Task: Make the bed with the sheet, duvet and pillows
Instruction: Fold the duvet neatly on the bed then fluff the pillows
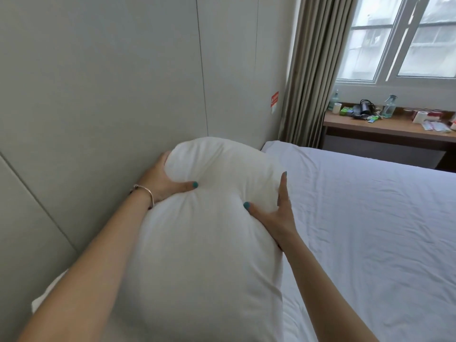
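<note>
A plump white pillow [209, 233] lies along the padded headboard wall at the left, on the bed. My left hand [162, 183] grips its far left side, thumb dug into the top and fingers hidden behind it. On the right side my right hand [274, 213] holds the pillow too, thumb pressing into the fabric and fingers stretched up along the edge. The bed [365, 218] to the right is covered with a white, slightly creased sheet or duvet. A white corner of a second pillow [47, 292] peeks out under my left forearm.
The grey padded wall panel [98, 95] runs close behind the pillow. Beyond the bed's far edge stands a wooden desk [385, 129] cluttered with bottles, a spray bottle and small items, under a window. A beige curtain [308, 70] hangs at the corner.
</note>
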`<state>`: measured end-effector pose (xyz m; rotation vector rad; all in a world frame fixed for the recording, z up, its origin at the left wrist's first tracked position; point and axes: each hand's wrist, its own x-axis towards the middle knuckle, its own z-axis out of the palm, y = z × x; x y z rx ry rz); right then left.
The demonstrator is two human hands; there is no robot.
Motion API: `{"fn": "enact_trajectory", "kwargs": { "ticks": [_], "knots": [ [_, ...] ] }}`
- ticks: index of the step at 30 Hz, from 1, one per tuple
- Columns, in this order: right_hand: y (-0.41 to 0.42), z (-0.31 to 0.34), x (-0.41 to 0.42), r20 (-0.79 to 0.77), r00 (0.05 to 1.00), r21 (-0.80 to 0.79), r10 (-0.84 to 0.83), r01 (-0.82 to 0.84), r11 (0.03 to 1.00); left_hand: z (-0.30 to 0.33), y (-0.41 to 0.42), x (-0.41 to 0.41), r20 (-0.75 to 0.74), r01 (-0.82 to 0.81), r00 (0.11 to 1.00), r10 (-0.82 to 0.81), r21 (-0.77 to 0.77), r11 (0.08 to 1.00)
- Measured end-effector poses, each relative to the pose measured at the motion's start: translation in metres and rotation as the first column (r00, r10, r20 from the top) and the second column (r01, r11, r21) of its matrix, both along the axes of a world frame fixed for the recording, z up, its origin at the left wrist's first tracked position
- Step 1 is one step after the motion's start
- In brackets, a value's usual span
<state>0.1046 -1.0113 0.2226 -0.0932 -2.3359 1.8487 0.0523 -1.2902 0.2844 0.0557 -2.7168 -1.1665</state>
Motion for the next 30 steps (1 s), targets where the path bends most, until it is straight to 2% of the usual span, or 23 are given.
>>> {"fn": "enact_trajectory", "kwargs": {
  "ticks": [4, 7, 10, 12, 14, 16, 18, 20, 22, 23, 25, 27, 28, 30],
  "knots": [
    [-0.015, 0.046, 0.046, -0.144, 0.989, -0.017, 0.024, -0.026, 1.0, 0.073, -0.024, 0.036, -0.152, 0.072, 0.985, -0.084, -0.084, 0.994],
    [-0.033, 0.05, 0.081, -0.176, 0.977, 0.049, 0.122, -0.115, 0.992, 0.092, -0.053, 0.065, -0.11, 0.114, 0.986, -0.126, -0.11, 0.987],
    [-0.06, 0.013, 0.093, 0.069, 0.967, 0.087, 0.246, -0.252, 0.964, 0.051, -0.084, 0.071, 0.122, 0.066, 0.992, -0.042, -0.197, 0.978],
    [-0.076, -0.021, 0.099, 0.272, 0.907, 0.127, 0.32, -0.364, 0.923, -0.005, -0.1, 0.072, 0.295, 0.028, 0.954, 0.054, -0.267, 0.963],
    [-0.083, -0.045, 0.107, 0.365, 0.867, 0.124, 0.34, -0.407, 0.905, -0.058, -0.108, 0.076, 0.398, -0.066, 0.909, 0.126, -0.162, 0.985],
    [-0.08, -0.055, 0.113, 0.361, 0.868, 0.098, 0.341, -0.399, 0.912, -0.087, -0.11, 0.08, 0.369, -0.145, 0.916, 0.156, -0.057, 0.988],
    [-0.071, -0.054, 0.111, 0.329, 0.883, 0.065, 0.336, -0.376, 0.924, -0.09, -0.107, 0.08, 0.325, -0.202, 0.924, 0.203, -0.038, 0.979],
    [-0.062, -0.049, 0.106, 0.275, 0.922, -0.007, 0.272, -0.282, 0.96, -0.079, -0.101, 0.084, 0.323, -0.218, 0.913, 0.247, -0.125, 0.968],
    [-0.054, -0.041, 0.097, 0.254, 0.952, -0.059, 0.169, -0.16, 0.985, -0.063, -0.085, 0.094, 0.26, -0.222, 0.917, 0.301, -0.294, 0.93],
    [-0.05, -0.037, 0.091, 0.233, 0.965, -0.017, 0.122, -0.121, 0.992, -0.055, -0.073, 0.101, 0.194, -0.233, 0.928, 0.319, -0.369, 0.9],
    [-0.048, -0.031, 0.071, 0.068, 0.994, 0.265, 0.081, -0.096, 0.959, -0.041, -0.043, 0.115, 0.09, -0.236, 0.946, 0.312, -0.47, 0.851],
    [-0.054, -0.023, 0.043, -0.155, 0.964, 0.578, 0.214, -0.088, 0.811, -0.048, -0.018, 0.119, 0.105, -0.197, 0.951, 0.292, -0.523, 0.83],
    [-0.061, -0.02, 0.029, -0.163, 0.938, 0.691, 0.306, -0.113, 0.714, -0.058, -0.008, 0.119, 0.154, -0.161, 0.945, 0.287, -0.545, 0.823],
    [-0.075, -0.025, 0.005, -0.008, 0.916, 0.842, 0.401, -0.21, 0.496, -0.084, -0.003, 0.118, 0.227, -0.12, 0.926, 0.301, -0.578, 0.807]
  ]
}}
